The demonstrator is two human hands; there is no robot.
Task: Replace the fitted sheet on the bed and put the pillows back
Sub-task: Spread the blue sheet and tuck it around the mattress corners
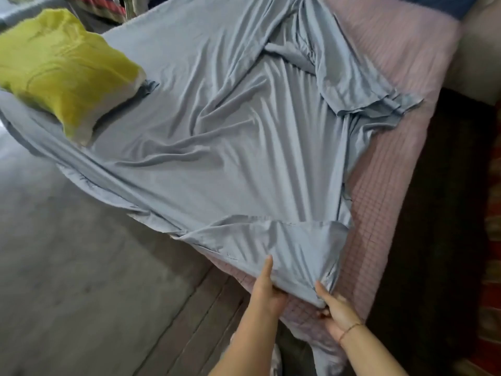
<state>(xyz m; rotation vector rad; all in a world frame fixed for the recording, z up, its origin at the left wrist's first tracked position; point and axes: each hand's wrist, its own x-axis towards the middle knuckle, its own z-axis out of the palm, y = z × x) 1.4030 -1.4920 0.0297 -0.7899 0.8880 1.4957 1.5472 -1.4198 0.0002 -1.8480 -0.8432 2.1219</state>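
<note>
A light blue fitted sheet (217, 137) lies rumpled over most of the bed, with a pink checked mattress cover (385, 169) bare along the right side and at the near corner. A yellow-green pillow (59, 69) sits on the sheet at the far left. My left hand (267, 289) grips the sheet's near edge, thumb on top and fingers under the cloth. My right hand (336, 310) pinches the same edge at the sheet's corner, a thin bracelet on the wrist. Both hands are at the bed's near corner.
Grey floor (67, 267) spreads to the left of the bed. A dark strip (433, 240) runs along the bed's right side, with a red patterned cloth (490, 280) beyond it. A dark blue pillow or cloth (439, 4) lies at the far right top.
</note>
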